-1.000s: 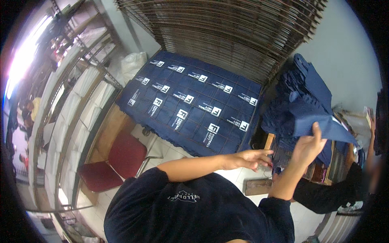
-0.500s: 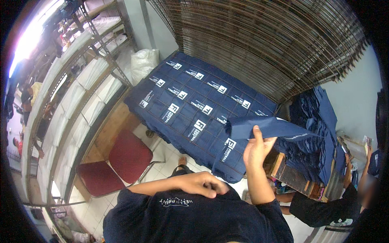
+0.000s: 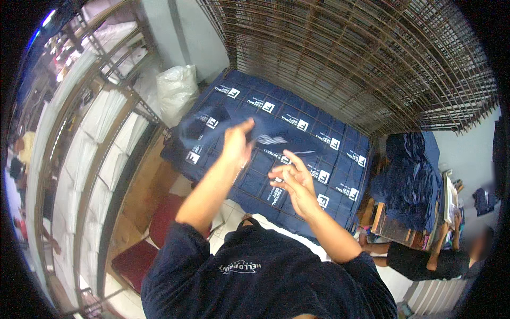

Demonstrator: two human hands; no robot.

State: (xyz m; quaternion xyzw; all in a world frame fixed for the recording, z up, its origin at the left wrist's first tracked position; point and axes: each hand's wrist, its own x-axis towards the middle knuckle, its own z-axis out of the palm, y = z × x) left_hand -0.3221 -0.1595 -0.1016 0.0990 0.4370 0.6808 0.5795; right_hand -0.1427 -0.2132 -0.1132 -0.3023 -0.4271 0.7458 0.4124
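A navy fabric piece (image 3: 273,129), smeared by motion, is held over the wire rack shelf. My left hand (image 3: 237,146) has its thumb on top of this piece and grips it. Close by on the right, my right hand (image 3: 297,189) has its fingers spread and holds nothing; it hovers above the shelf. Beneath both hands, rows of navy fabric panels (image 3: 324,141) with white prints lie flat over the wire grid. To the right, a tall pile of navy fabric pieces (image 3: 406,181) rests on a wooden stand.
Stacked wire racks (image 3: 340,53) are raised behind the laid-out panels. Shelves with white bundles (image 3: 87,159) run along the left, near red chairs (image 3: 135,266). A white plastic sack (image 3: 177,93) stands in the far corner. A person in black (image 3: 419,263) works at the right.
The fabric piece has moved left from beside the pile to above the laid-out panels. My left hand has risen from my chest to grip it; my right hand has let go and moved left.
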